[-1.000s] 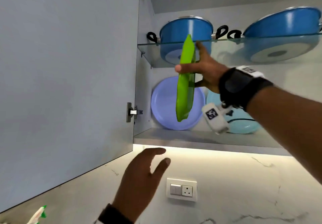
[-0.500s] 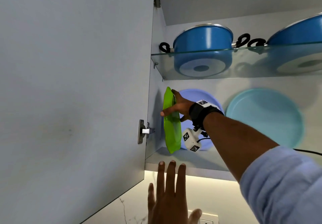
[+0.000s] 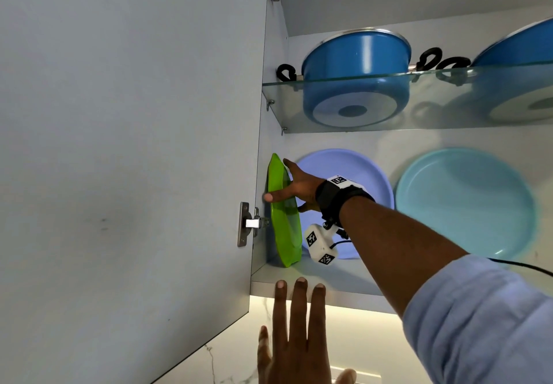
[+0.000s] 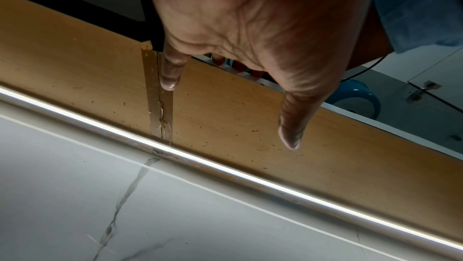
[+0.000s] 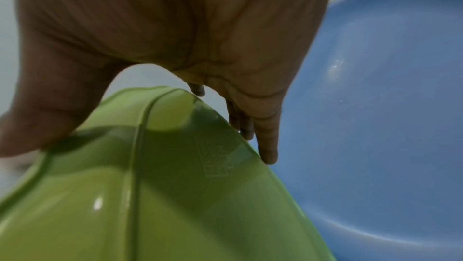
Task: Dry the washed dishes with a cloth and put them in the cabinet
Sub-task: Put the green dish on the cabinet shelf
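The right hand (image 3: 300,190) grips the green plate (image 3: 284,219) on edge, thumb on one face and fingers (image 5: 267,140) curled over the rim behind it, at the left of the lower shelf (image 3: 353,289) in the open cabinet, close to the side wall and the door hinge (image 3: 250,223). The plate's bottom edge looks to be on or just above the shelf; which one, I cannot tell. To do this well, I judge the plate should be set down firmly on its rim and leaned against the side wall or the purple plate (image 3: 356,180) behind it before the grip loosens, since a smooth plate on edge could slide or roll forward. The fingers should then slip out upward without dragging the rim. The left hand (image 3: 294,338) hangs below the shelf edge at the lower middle of the head view, fingers straight and spread, holding nothing. A teal plate (image 3: 466,204) leans at the right, and a blue pot (image 3: 356,63) sits on the glass shelf (image 3: 419,77) above. An embossed stamp (image 5: 215,158) on the plate's underside is too faint to read; the wrist camera carries only square black-and-white markers.
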{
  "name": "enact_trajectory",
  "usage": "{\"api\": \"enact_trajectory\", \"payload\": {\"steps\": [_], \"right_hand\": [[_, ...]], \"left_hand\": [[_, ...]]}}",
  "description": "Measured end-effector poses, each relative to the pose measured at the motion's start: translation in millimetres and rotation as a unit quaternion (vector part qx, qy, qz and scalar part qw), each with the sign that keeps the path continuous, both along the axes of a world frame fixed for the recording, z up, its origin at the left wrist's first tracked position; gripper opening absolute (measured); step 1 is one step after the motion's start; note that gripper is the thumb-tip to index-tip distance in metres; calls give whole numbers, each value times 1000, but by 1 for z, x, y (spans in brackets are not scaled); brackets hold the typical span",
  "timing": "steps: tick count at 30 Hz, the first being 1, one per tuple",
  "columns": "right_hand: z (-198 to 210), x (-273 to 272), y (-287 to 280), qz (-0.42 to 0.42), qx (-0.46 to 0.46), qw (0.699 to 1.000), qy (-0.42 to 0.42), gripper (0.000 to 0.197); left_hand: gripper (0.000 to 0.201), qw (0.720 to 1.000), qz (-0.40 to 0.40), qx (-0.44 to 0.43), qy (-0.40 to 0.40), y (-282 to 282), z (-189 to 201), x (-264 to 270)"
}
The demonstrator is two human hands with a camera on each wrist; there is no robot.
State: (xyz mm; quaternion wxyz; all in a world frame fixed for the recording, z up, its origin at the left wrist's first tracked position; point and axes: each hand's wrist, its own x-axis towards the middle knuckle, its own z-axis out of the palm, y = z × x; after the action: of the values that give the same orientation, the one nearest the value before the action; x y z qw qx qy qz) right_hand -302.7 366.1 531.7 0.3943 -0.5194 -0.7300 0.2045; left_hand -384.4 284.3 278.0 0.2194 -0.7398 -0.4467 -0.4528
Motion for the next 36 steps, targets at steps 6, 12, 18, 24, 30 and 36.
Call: {"api": "enact_trajectory", "payload": {"steps": [6,12,18,24,30,36], "right_hand": [[2,7,-2,-9,56,997,-46,117],[5,22,-31,-34,77,996,-28,108],[-17,43,-127,-43,229,972,0,41],[-163,69,-265,12,298,954,40,18],[-361,133,-312,-107,55,991,61,14],[-497,205,-361,-201,-114,968,100,13]], "left_hand": [[133,1000,3,-1,21,-12,2,-5],[124,999,-7,-30,19,-21,-2,-7],[95,995,-88,-44,-20,-44,-6,-11],[60,965,-221,-105,-94,-103,-75,-5],[42,892,-288,-336,-90,-155,-200,24],[30,827,-236,-506,-62,-194,-302,52]]}}
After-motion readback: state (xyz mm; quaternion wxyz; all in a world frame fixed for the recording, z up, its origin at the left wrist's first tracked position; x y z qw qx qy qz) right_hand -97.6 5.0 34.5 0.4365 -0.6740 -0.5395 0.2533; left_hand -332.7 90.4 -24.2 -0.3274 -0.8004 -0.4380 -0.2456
